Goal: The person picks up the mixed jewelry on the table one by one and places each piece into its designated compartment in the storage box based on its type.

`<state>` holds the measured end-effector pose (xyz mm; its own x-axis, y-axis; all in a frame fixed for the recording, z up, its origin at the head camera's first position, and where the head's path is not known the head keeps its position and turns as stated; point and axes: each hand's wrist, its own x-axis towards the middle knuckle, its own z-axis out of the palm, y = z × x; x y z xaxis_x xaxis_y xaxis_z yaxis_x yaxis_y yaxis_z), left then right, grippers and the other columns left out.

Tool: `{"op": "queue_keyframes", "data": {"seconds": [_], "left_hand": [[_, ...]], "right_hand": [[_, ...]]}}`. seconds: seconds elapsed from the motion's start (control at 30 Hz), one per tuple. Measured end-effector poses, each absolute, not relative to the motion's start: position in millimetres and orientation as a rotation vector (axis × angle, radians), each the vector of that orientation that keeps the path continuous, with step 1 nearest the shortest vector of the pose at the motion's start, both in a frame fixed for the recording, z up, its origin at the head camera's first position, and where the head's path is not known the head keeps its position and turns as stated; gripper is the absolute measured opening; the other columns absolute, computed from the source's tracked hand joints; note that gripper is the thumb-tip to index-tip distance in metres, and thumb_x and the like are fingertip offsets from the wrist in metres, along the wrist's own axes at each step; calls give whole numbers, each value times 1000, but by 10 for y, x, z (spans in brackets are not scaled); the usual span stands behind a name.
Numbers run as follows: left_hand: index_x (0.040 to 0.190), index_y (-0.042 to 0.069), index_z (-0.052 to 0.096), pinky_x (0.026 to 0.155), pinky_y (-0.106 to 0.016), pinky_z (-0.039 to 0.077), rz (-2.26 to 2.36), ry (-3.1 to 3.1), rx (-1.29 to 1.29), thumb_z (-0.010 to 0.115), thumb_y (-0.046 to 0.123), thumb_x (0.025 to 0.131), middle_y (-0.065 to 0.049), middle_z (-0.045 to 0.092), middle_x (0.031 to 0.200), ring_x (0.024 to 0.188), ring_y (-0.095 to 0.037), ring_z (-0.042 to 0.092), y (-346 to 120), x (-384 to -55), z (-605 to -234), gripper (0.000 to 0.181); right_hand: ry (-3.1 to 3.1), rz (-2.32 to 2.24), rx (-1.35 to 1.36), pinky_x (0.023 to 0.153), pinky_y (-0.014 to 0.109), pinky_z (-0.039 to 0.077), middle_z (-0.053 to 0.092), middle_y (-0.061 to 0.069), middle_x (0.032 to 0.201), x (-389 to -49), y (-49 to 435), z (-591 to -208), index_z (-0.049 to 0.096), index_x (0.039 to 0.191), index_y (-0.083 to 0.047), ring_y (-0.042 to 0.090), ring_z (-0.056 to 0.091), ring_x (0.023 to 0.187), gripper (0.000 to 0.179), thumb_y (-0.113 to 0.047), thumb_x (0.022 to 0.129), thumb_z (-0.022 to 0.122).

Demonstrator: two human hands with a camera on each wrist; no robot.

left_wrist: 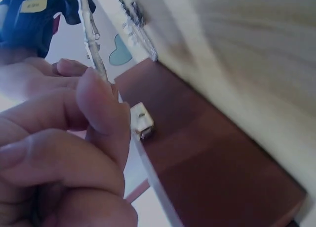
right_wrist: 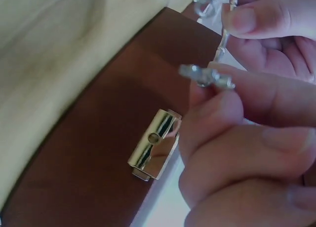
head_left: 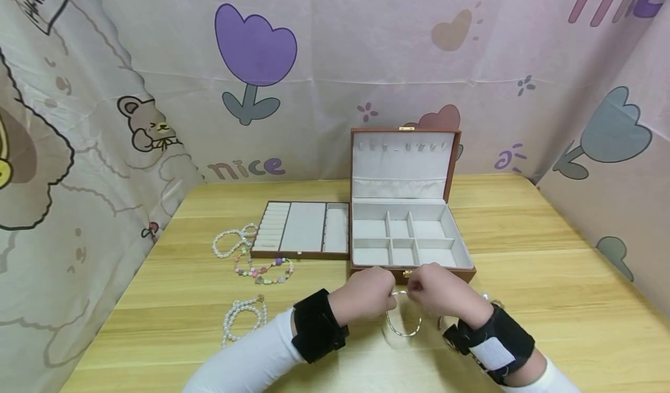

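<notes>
Just in front of the brown jewelry box (head_left: 413, 275), both hands hold a thin metal bracelet (head_left: 404, 334) that hangs as a loop between them. My left hand (head_left: 369, 291) pinches one side of it between thumb and forefinger, also seen with the bracelet's bar-like links (left_wrist: 89, 32) in the left wrist view. Opposite, my right hand (head_left: 442, 294) pinches a small silvery end piece (right_wrist: 205, 76) with thumb and forefinger, its other fingers curled. The box's gold latch (right_wrist: 153, 144) sits close beside the right fingers.
The box lid (head_left: 403, 160) stands up, above white compartments. Left of it lies a lined tray (head_left: 306, 225). Pearl strands (head_left: 225, 253), a colorful bead bracelet (head_left: 256, 272) and another pearl strand (head_left: 232, 317) lie further left. More jewelry (head_left: 487, 297) shows beside the right wrist.
</notes>
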<state>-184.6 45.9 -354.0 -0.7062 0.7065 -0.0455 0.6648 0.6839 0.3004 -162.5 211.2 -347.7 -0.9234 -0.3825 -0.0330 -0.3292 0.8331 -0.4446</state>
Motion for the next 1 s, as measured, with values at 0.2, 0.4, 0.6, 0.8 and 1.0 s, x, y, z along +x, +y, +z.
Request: {"op": "queue_keyframes", "data": {"seconds": [0.2,0.4,0.6,0.8,1.0], "left_hand": [[49,18,25,40,-15,15,456,2716,1098,59,11,80,9,15,46,40,-3,16,402,-1905,-3468,47],[47,18,32,40,-15,20,574,2692,999,59,11,79,11,28,42,37,-2,27,376,-1955,-3391,42],[45,18,29,42,-16,20,698,2686,946,57,9,76,11,27,41,37,-3,26,332,-2049,-3349,42],[45,17,26,42,-17,15,746,2669,893,56,8,77,10,20,42,39,-5,18,303,-2141,-3323,44],[45,17,36,41,-18,21,727,2719,853,57,13,80,10,33,40,38,-5,29,282,-2249,-3305,42]], "right_hand": [[2967,-657,-636,50,18,36,48,-8,56,-1662,2073,-3430,58,61,-10,1,40,53,17,-5,75,66],[3045,-575,-635,50,18,36,54,-8,57,-1691,2011,-3372,64,62,-9,3,40,53,15,-2,75,64],[3097,-486,-632,48,18,33,46,-8,51,-1767,1938,-3307,62,57,-9,5,37,50,19,1,73,62],[3107,-425,-630,47,18,30,38,-8,50,-1855,1889,-3243,55,52,-11,5,34,49,26,2,74,61],[3127,-407,-606,45,18,27,34,-7,51,-1973,1859,-3194,46,49,-12,6,32,48,31,4,72,57]]}}
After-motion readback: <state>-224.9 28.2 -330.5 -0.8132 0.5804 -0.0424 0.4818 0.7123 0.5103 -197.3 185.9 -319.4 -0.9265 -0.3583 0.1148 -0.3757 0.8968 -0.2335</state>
